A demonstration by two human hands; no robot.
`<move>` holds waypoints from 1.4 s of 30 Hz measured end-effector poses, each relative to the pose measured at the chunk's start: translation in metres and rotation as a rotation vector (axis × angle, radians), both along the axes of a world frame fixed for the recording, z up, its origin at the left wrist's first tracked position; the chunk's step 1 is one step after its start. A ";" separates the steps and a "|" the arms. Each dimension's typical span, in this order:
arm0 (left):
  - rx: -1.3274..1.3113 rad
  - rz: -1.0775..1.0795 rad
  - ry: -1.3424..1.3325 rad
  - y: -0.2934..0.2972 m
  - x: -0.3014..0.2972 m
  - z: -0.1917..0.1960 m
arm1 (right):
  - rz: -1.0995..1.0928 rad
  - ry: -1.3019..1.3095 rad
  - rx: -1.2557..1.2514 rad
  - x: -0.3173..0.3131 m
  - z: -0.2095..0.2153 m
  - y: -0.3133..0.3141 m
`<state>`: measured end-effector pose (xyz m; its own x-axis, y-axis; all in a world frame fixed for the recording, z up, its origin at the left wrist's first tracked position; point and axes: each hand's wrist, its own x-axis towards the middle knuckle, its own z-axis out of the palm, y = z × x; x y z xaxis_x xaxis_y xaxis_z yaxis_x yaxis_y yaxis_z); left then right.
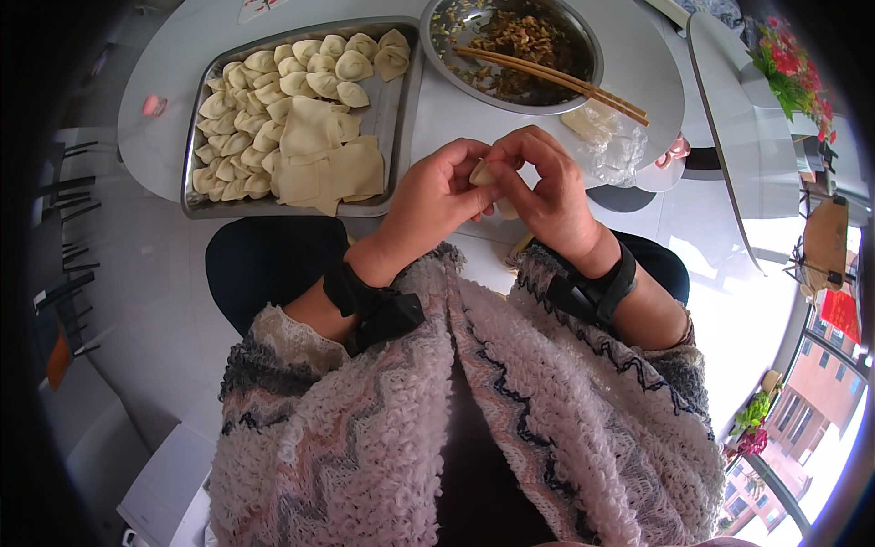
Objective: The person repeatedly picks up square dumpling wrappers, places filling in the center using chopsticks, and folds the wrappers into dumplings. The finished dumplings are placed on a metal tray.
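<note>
Between my hands, close to the table's near edge, is a small folded dumpling (481, 173). My left hand (436, 190) pinches it from one side, and my right hand (545, 187) presses the dough from the other with thumb and fingers. Part of the dumpling is covered by my fingers. Left of my hands lies a metal tray (401, 109) with rows of folded dumplings (260, 100). Flat square wrappers (328, 169) are stacked over its near right part. Beyond my hands stands a steel bowl (588, 64) of chopped filling (524, 41), a pair of chopsticks (556, 80) resting across it.
A crumpled clear plastic bag (612, 146) lies right of the bowl on the round table (155, 64). A small pink cap (154, 106) sits near the left edge. Dark stools (264, 264) stand under the near edge. Red flowers (786, 59) are at the far right.
</note>
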<state>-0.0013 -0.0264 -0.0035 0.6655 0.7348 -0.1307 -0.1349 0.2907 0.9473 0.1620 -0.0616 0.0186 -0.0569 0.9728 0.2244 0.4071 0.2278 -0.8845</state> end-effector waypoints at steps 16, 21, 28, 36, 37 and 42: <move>-0.249 0.239 -0.312 0.007 -0.005 0.005 | -0.097 0.430 -0.214 0.008 -0.001 0.001; -0.244 0.261 -0.345 0.007 -0.006 0.004 | -0.065 0.461 -0.213 0.009 0.003 0.000; -0.246 0.269 -0.348 0.007 -0.005 0.003 | -0.102 0.459 -0.205 0.008 0.001 0.000; -0.270 0.257 -0.341 0.007 -0.005 0.004 | -0.099 0.404 -0.156 0.008 -0.005 -0.001; -0.267 0.249 -0.342 0.006 -0.005 0.004 | -0.109 0.391 -0.149 0.008 -0.005 -0.001; -0.256 0.198 -0.328 0.006 -0.004 0.007 | -0.092 0.378 -0.123 0.008 -0.001 0.000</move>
<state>-0.0055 -0.0206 0.0031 0.5521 0.8236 -0.1302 -0.4925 0.4481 0.7461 0.1701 -0.0621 0.0180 0.0963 0.9909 0.0942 0.0619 0.0885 -0.9941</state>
